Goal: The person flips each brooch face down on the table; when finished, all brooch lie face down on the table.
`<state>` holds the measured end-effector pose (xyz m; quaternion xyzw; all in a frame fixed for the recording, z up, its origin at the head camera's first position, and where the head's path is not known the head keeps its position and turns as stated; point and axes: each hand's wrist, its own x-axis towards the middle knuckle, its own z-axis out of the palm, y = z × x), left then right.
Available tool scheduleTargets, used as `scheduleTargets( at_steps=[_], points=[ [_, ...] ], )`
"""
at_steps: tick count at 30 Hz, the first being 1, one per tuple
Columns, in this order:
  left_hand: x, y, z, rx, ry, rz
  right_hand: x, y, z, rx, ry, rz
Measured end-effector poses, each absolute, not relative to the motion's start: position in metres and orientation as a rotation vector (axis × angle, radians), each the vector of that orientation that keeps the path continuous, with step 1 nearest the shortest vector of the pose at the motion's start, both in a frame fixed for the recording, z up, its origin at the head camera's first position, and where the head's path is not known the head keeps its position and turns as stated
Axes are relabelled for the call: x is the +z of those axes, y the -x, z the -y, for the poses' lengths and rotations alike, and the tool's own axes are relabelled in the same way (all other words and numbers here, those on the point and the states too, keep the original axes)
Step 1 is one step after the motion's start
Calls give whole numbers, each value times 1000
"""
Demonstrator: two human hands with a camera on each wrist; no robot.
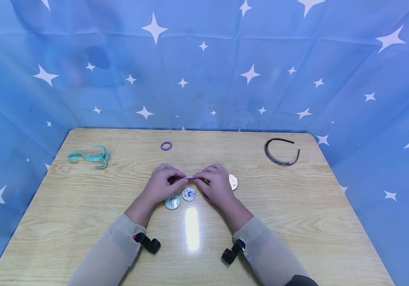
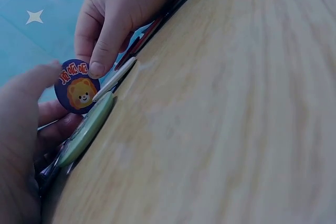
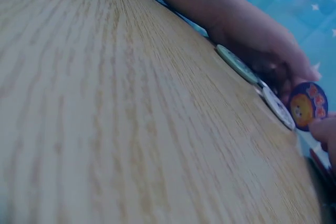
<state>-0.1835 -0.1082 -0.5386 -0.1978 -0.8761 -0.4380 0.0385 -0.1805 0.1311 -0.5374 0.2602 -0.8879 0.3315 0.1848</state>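
Note:
Between both hands stands a round dark-blue badge (image 1: 190, 178) with an orange lion face and red lettering; the lion side shows in the left wrist view, on the badge (image 2: 81, 94). My left hand (image 1: 162, 183) pinches one edge of it with thumb and fingers. The opposite edge is pinched by my right hand (image 1: 216, 185). Just below lie a white badge (image 1: 189, 194) with a dark drawing and a larger green badge (image 1: 172, 202), close together on the table. Another pale round badge (image 1: 233, 182) lies beside the right hand, partly covered by it. Something dark shows under the left hand.
A purple ring (image 1: 166, 146) lies toward the back of the wooden table (image 1: 297, 214). At the back left is a teal hook-shaped thing with curved prongs (image 1: 90, 157). A black toothed headband (image 1: 279, 162) rests at the back right. Starry blue cloth (image 1: 204, 79) hangs behind.

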Motion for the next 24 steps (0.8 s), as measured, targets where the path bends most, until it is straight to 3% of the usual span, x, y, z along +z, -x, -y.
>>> scheduleTargets(
  at_steps=[24],
  points=[
    [-534,181,107,-1354,574,2707,-535,180,-131,945,-761,2519]
  ],
)
